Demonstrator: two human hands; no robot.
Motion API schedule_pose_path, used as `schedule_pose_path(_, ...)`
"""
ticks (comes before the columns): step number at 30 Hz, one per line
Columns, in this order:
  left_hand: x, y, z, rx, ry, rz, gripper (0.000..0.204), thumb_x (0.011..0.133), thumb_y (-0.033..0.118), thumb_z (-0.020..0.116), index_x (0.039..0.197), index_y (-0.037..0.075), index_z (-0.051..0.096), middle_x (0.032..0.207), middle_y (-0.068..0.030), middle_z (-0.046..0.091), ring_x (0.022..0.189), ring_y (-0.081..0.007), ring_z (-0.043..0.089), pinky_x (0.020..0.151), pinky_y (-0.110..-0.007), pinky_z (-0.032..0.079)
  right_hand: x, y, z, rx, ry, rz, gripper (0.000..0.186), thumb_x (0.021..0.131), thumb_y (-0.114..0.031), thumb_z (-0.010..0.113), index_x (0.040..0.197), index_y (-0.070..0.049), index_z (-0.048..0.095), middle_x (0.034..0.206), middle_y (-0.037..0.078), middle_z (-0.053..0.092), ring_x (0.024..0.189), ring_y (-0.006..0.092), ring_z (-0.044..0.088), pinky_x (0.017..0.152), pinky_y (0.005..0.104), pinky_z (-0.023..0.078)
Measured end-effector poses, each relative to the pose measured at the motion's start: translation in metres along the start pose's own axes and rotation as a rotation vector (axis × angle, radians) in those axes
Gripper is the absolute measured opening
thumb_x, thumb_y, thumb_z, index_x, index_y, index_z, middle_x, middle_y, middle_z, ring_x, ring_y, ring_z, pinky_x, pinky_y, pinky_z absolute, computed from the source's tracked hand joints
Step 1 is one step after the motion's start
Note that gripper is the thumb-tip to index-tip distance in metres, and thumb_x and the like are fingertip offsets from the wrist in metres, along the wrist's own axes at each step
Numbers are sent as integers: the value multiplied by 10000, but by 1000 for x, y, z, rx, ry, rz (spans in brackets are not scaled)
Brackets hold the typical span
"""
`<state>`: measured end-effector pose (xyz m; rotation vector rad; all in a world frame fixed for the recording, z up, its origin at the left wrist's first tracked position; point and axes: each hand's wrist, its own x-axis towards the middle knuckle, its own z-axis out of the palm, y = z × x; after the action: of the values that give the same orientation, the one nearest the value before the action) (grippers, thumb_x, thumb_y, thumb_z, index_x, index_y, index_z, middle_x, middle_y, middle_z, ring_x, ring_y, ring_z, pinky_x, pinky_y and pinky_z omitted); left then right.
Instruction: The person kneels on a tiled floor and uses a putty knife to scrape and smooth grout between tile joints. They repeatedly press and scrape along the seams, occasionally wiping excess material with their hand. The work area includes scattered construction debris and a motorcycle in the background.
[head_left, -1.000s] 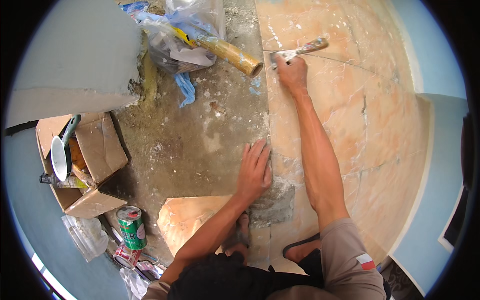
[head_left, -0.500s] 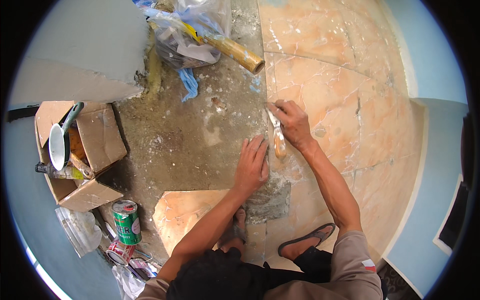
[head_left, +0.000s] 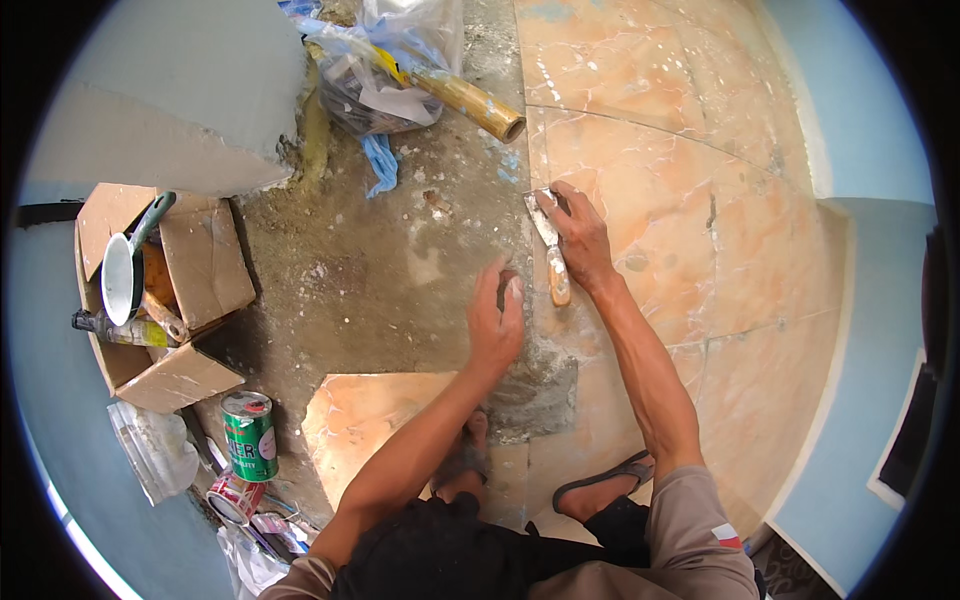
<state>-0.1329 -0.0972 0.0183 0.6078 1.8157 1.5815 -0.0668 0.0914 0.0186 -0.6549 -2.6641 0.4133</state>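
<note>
My right hand (head_left: 584, 238) grips a putty knife (head_left: 557, 272) by its whitish, smeared blade, the fingers closed over it. The worn wooden handle hangs free toward me. The blade's wide end lies over the seam where the marbled orange tiles (head_left: 640, 200) meet the bare, stained concrete (head_left: 370, 270). My left hand (head_left: 494, 318) hovers over or rests on the concrete beside that seam; which, I cannot tell. Its thumb stands apart from the curved fingers, and nothing shows between them.
At left, a cardboard box (head_left: 205, 262) holds a white ladle-like scoop (head_left: 120, 280) and other tools. Beside it stand a green can (head_left: 250, 437) and a red can (head_left: 235, 497). A loose tile piece (head_left: 345, 415) lies near my foot. Ahead are a plastic bag (head_left: 375, 95) and a cardboard tube (head_left: 470, 103).
My right hand has moved slightly away from me with the putty knife, turning the blade into fuller view. The left hand has shifted a little left, its thumb now apart from the fingers.
</note>
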Motion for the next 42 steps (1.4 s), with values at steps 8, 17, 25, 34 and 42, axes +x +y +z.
schedule_pose_path(8, 47, 40, 16, -290, -209, -580, 423, 1086, 143, 538, 1488, 13, 518, 1148, -100, 713, 970, -180, 709, 863, -317, 556, -24, -19, -28, 283, -74, 462, 463, 950, -75, 628, 1413, -78, 648, 1288, 165, 641, 1156, 370, 653, 962, 455, 552)
schedule_pose_path(17, 45, 14, 17, -370, -256, -491, 361, 1099, 129, 489, 1425, 1, 575, 1145, -111, 707, 959, -182, 702, 862, -322, 569, -45, -50, -24, 73, -152, 508, 608, 957, -304, 713, 1522, -133, 568, 1090, 168, 622, 1021, 378, 650, 863, 504, 550)
schedule_pose_path(25, 6, -2, 18, 0, -134, 12, 409, 984, 63, 564, 1379, -44, 566, 1055, -217, 703, 883, -308, 701, 849, -415, 561, -74, -78, -49, 2, -309, 550, 619, 952, -223, 682, 1548, -138, 536, 1045, 214, 601, 1006, 423, 645, 835, 532, 551)
schedule_pose_path(34, -8, -2, 12, 326, -181, 338, 519, 884, 0, 615, 1402, -6, 588, 1334, -250, 618, 1213, -437, 597, 1060, -474, 487, -80, -36, -80, -179, -372, 564, 588, 954, -160, 624, 1535, -230, 567, 982, 217, 624, 789, 429, 674, 734, 532, 565)
schedule_pose_path(42, -9, -20, 19, 415, -149, 462, 525, 824, -18, 630, 1347, -26, 596, 1332, -200, 617, 1187, -398, 586, 1038, -475, 477, -11, -21, -84, -348, -500, 541, 442, 993, -135, 578, 1426, -173, 662, 930, 226, 753, 850, 408, 739, 765, 509, 587)
